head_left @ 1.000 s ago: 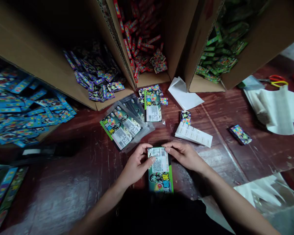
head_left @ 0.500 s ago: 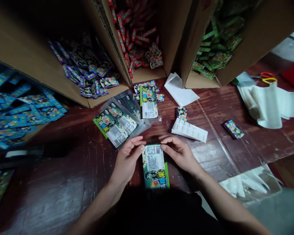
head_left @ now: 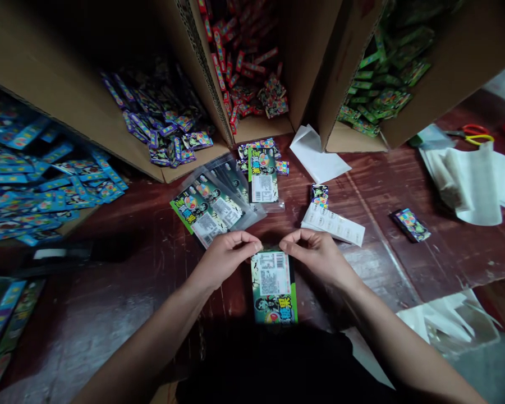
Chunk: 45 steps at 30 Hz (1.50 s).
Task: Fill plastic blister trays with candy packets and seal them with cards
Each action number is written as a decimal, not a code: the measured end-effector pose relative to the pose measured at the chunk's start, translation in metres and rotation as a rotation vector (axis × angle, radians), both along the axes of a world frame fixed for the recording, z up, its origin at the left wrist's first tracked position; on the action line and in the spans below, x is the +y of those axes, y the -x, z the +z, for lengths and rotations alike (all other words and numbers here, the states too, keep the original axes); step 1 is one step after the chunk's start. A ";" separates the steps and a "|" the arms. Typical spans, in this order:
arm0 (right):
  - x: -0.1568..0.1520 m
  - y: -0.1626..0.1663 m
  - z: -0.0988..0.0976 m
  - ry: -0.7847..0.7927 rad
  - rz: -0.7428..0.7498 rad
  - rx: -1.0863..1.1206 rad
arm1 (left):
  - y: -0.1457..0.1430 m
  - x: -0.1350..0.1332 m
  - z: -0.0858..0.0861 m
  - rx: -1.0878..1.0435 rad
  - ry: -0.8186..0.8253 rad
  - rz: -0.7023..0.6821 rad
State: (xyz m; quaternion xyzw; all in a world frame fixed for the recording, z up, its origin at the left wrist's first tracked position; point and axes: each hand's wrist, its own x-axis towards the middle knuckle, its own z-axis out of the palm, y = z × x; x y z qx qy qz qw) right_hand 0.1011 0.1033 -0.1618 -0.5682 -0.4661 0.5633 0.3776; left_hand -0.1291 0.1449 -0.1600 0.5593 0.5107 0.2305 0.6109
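A green and black candy packet (head_left: 273, 289) with a white barcode label lies on the table against my body, its printing upside down to me. My left hand (head_left: 229, 255) is closed, thumb and forefinger pinching at the packet's far left corner. At the far right corner my right hand (head_left: 315, 252) pinches in the same way. Beyond my left hand, flat printed packets (head_left: 206, 210) lie fanned out. Another packet (head_left: 263, 174) rests on several small candy boxes (head_left: 283, 167).
Cardboard boxes hold purple (head_left: 168, 132), red (head_left: 252, 73) and green candy boxes (head_left: 374, 95); blue ones (head_left: 54, 174) lie at left. A folded sticker sheet (head_left: 334, 224), a small candy box (head_left: 411, 224), scissors (head_left: 477, 134) and backing paper (head_left: 467, 179) lie to the right.
The fingers of both hands have drawn in from a looser spread to a pinch at the packet's far edge. The whole view has shifted slightly.
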 end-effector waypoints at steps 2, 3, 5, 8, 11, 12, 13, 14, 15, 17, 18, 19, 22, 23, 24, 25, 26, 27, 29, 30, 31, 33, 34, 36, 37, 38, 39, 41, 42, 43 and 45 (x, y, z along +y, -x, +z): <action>0.001 -0.004 0.001 0.013 0.026 0.016 | 0.003 0.001 -0.002 -0.010 0.026 -0.037; 0.001 -0.006 0.001 0.012 0.041 0.022 | 0.004 0.001 -0.003 -0.025 0.036 -0.054; 0.002 -0.012 0.000 0.010 0.063 0.040 | 0.005 0.000 -0.006 -0.068 0.045 -0.074; 0.005 -0.017 -0.002 0.065 0.088 0.074 | 0.003 -0.001 -0.011 -0.111 0.020 -0.071; 0.007 -0.019 0.000 0.078 0.133 0.101 | 0.000 0.000 -0.014 -0.112 -0.014 -0.073; 0.007 -0.019 0.002 0.048 0.155 0.103 | -0.001 0.000 -0.015 -0.108 -0.026 -0.080; 0.005 -0.020 0.005 0.005 0.176 0.099 | -0.002 0.001 -0.015 -0.101 -0.039 -0.093; 0.004 -0.021 0.008 -0.048 0.200 0.082 | -0.004 0.002 -0.014 -0.090 -0.052 -0.112; 0.003 -0.025 0.012 -0.103 0.230 0.045 | -0.006 0.003 -0.013 -0.076 -0.065 -0.138; 0.002 -0.039 0.019 -0.228 0.269 -0.086 | -0.012 0.007 -0.010 -0.046 -0.124 -0.214; 0.004 -0.051 0.021 -0.295 0.257 -0.176 | -0.017 0.010 -0.007 -0.030 -0.174 -0.264; 0.008 -0.065 0.022 -0.357 0.219 -0.286 | -0.024 0.013 -0.005 -0.014 -0.237 -0.316; 0.029 -0.115 0.017 -0.442 0.071 -0.654 | -0.051 0.025 0.003 0.026 -0.422 -0.468; 0.038 -0.130 0.012 -0.426 0.080 -0.748 | -0.062 0.029 0.004 0.030 -0.454 -0.516; 0.046 -0.142 0.007 -0.413 0.112 -0.796 | -0.073 0.033 0.004 0.030 -0.463 -0.564; 0.053 -0.150 0.001 -0.399 0.157 -0.811 | -0.083 0.036 0.003 0.032 -0.456 -0.611; 0.059 -0.155 -0.004 -0.393 0.207 -0.802 | -0.092 0.039 0.001 0.038 -0.436 -0.650; 0.063 -0.158 -0.009 -0.395 0.249 -0.780 | -0.101 0.042 -0.001 0.048 -0.414 -0.676; 0.067 -0.157 -0.016 -0.410 0.301 -0.743 | -0.112 0.045 -0.008 0.078 -0.382 -0.691; 0.066 -0.155 -0.017 -0.420 0.311 -0.732 | -0.116 0.045 -0.011 0.090 -0.376 -0.687; 0.065 -0.153 -0.018 -0.430 0.312 -0.724 | -0.118 0.046 -0.014 0.099 -0.374 -0.679; 0.058 -0.150 -0.015 -0.451 0.315 -0.715 | -0.121 0.046 -0.019 0.110 -0.374 -0.657; 0.054 -0.150 -0.012 -0.462 0.321 -0.707 | -0.122 0.045 -0.021 0.115 -0.379 -0.643; 0.042 -0.149 -0.001 -0.477 0.330 -0.650 | -0.122 0.044 -0.023 0.124 -0.394 -0.620; 0.035 -0.148 0.006 -0.474 0.315 -0.592 | -0.121 0.043 -0.022 0.131 -0.402 -0.613; 0.028 -0.147 0.013 -0.455 0.275 -0.514 | -0.119 0.042 -0.020 0.139 -0.408 -0.608; 0.021 -0.145 0.019 -0.418 0.218 -0.424 | -0.117 0.040 -0.018 0.145 -0.414 -0.600; 0.008 -0.139 0.031 -0.294 0.128 -0.238 | -0.110 0.034 -0.009 0.140 -0.424 -0.568; 0.003 -0.134 0.035 -0.227 0.120 -0.152 | -0.106 0.030 -0.004 0.131 -0.429 -0.542; 0.000 -0.129 0.038 -0.168 0.144 -0.074 | -0.102 0.027 0.002 0.120 -0.433 -0.518; -0.003 -0.117 0.040 -0.105 0.236 0.046 | -0.096 0.020 0.010 0.097 -0.445 -0.482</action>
